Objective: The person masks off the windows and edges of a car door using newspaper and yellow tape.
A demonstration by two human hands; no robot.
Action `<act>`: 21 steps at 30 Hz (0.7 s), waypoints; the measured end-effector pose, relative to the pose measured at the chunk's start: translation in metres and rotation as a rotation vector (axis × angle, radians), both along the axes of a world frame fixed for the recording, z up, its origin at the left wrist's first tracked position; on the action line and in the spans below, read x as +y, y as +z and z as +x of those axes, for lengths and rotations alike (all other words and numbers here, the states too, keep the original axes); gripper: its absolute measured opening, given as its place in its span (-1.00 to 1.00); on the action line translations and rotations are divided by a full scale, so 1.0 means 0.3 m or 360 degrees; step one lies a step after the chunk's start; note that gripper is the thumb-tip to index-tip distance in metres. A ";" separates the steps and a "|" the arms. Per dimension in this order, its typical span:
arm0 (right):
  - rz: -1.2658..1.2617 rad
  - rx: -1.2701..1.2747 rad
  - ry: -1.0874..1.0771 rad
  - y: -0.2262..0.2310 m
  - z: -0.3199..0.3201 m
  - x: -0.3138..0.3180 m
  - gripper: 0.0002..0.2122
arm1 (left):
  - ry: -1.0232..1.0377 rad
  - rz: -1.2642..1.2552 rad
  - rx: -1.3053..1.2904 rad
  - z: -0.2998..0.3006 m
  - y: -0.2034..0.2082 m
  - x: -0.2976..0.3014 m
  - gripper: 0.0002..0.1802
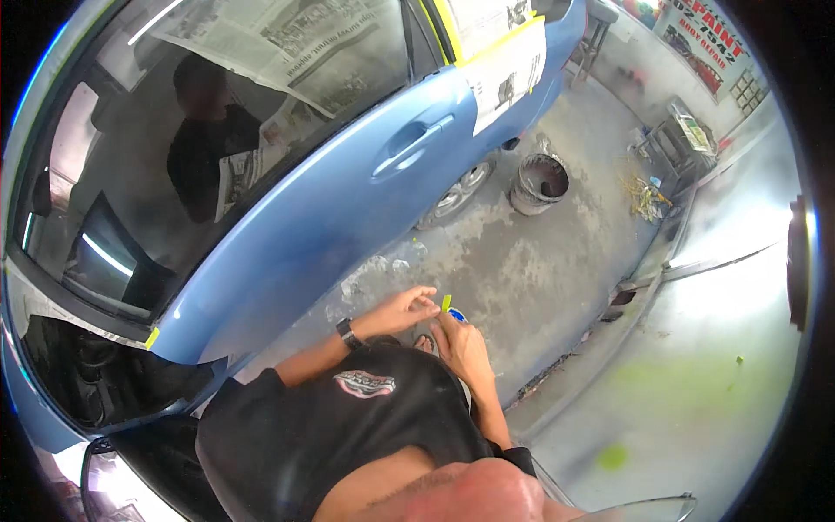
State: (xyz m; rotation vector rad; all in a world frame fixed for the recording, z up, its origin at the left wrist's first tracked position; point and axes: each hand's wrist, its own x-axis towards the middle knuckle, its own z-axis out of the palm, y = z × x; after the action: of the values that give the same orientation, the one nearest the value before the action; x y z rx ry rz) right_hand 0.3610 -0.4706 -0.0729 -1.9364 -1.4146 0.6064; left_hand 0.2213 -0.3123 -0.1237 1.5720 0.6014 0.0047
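In front of my body, low in the middle, my right hand [463, 344] is closed on a short strip of yellow-green masking tape [446, 303]. A small round blue-and-white thing [457, 315] shows beside its fingers; I cannot tell whether it is the tape roll's core. My left hand [404, 311], with a dark watch on its wrist, is just left of the tape. Its fingers are loosely bent and apart, holding nothing visible. Left of both hands stands a blue car door [348, 200] with a body-coloured handle [413, 150].
Newspaper [509, 80] edged with yellow tape covers part of the car beyond the door. A grimy bucket [539, 184] stands near the wheel [465, 189]. Tape scraps [648, 200] lie by a small stand [683, 139]. A pale, paint-marked wall [696, 348] runs along the right.
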 end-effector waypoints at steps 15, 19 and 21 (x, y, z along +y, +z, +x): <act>0.0083 -0.0191 0.0163 0.133 0.386 0.408 -0.75 | 0.0422 -0.0605 -0.0542 0.466 -0.020 0.371 -0.71; 0.0191 -0.0147 0.0264 0.184 0.435 0.542 -0.74 | 0.0474 -0.0761 -0.0404 0.475 0.084 0.486 -0.75; 0.0224 -0.0117 0.0332 0.195 0.445 0.589 -0.73 | 0.0551 -0.0861 -0.0473 0.473 0.071 0.529 -0.78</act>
State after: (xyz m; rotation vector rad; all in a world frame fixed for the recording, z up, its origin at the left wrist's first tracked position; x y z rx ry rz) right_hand 0.4945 -0.2939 -0.0143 -1.7301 -1.6733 0.5187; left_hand 0.3634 -0.1538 -0.1024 0.9091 0.5726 0.3067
